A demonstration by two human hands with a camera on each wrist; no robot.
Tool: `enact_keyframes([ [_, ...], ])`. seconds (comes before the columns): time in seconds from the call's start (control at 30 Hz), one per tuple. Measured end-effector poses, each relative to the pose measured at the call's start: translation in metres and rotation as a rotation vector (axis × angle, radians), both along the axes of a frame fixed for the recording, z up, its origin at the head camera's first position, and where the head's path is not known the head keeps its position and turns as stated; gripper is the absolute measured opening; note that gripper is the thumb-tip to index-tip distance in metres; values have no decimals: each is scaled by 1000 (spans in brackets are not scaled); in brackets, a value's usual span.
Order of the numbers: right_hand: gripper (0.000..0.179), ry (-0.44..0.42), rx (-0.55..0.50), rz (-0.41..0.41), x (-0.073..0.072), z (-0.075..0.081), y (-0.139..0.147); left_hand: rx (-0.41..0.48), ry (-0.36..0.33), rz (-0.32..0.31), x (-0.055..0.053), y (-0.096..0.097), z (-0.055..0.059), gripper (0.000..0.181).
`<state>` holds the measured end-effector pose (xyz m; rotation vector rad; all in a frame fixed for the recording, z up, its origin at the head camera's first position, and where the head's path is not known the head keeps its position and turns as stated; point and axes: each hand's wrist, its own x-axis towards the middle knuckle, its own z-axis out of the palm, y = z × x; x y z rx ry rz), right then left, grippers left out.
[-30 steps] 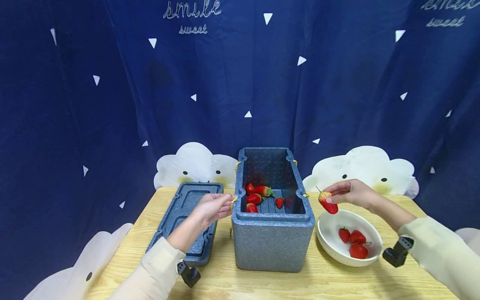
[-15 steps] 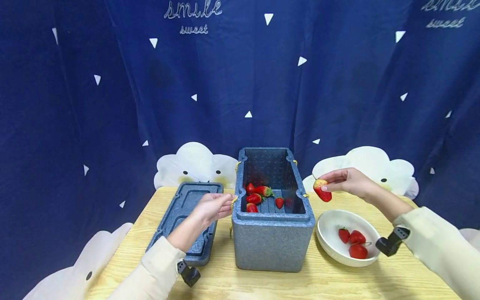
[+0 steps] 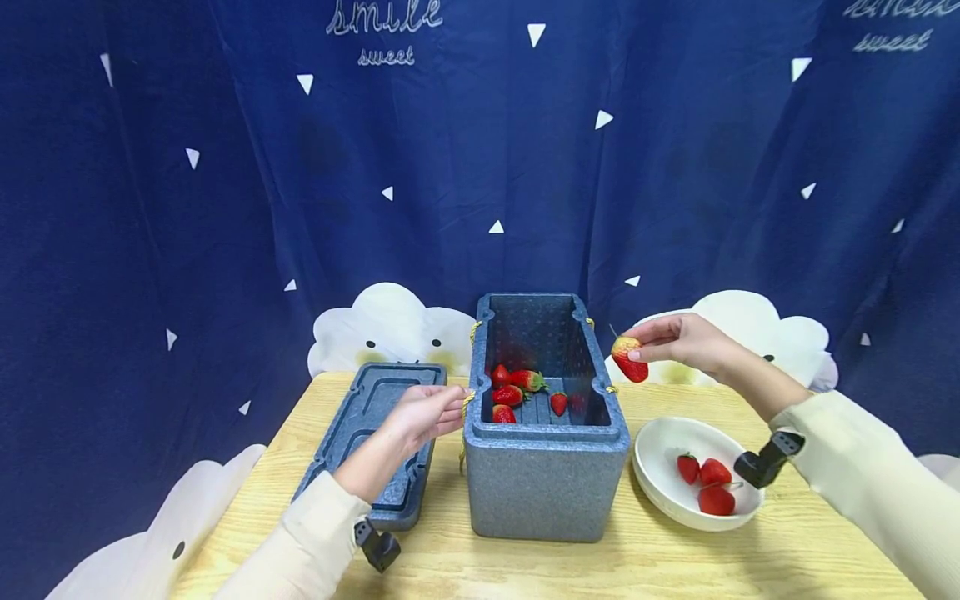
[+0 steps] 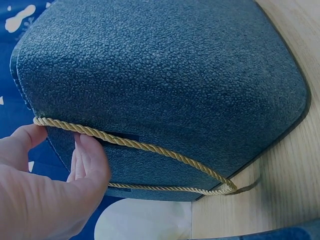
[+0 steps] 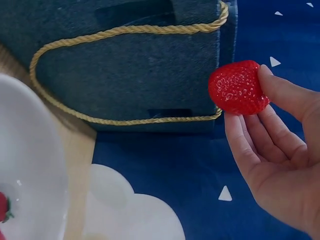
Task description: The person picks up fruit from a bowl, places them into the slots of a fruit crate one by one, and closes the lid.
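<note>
A blue-grey foam box [image 3: 543, 483] stands in the middle of the table without its lid, several strawberries [image 3: 508, 396] on its floor. My left hand [image 3: 426, 417] is at the box's left rim, thumb and bent fingers at the yellow rope handle [image 4: 145, 146] where it meets the edge. Between thumb and fingertips of my right hand [image 3: 686, 343] is a strawberry [image 5: 239, 87], red with a pale yellow top, held in the air to the right of the box and higher than its rim. Beneath and to the right sits a white bowl [image 3: 652, 479] with three strawberries [image 3: 716, 500].
The box's lid [image 3: 375, 450] lies on the table to the left, partly behind my left forearm. Another rope handle [image 5: 135, 30] hangs on the box's right side. A blue curtain [image 3: 480, 167] with white clouds closes off the back of the wooden table [image 3: 585, 575].
My right hand has risen and moved left with the strawberry, from over the bowl toward the box. My left hand has stayed at the rim.
</note>
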<state>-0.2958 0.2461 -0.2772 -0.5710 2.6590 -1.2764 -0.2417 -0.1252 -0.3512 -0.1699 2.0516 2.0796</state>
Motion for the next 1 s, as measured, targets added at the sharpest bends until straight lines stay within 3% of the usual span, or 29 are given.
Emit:
enact_keyframes([
  [0.27,46,4,38,-31,0,16,-12,4,2,-2,1,0,1,41],
  [0.7,45,37,45,-12,-5,38,-35,10,1,11,4,0,2,40],
  [1.0,45,10,5,23,-12,47,-50,15,0,20,2,0,1,40],
])
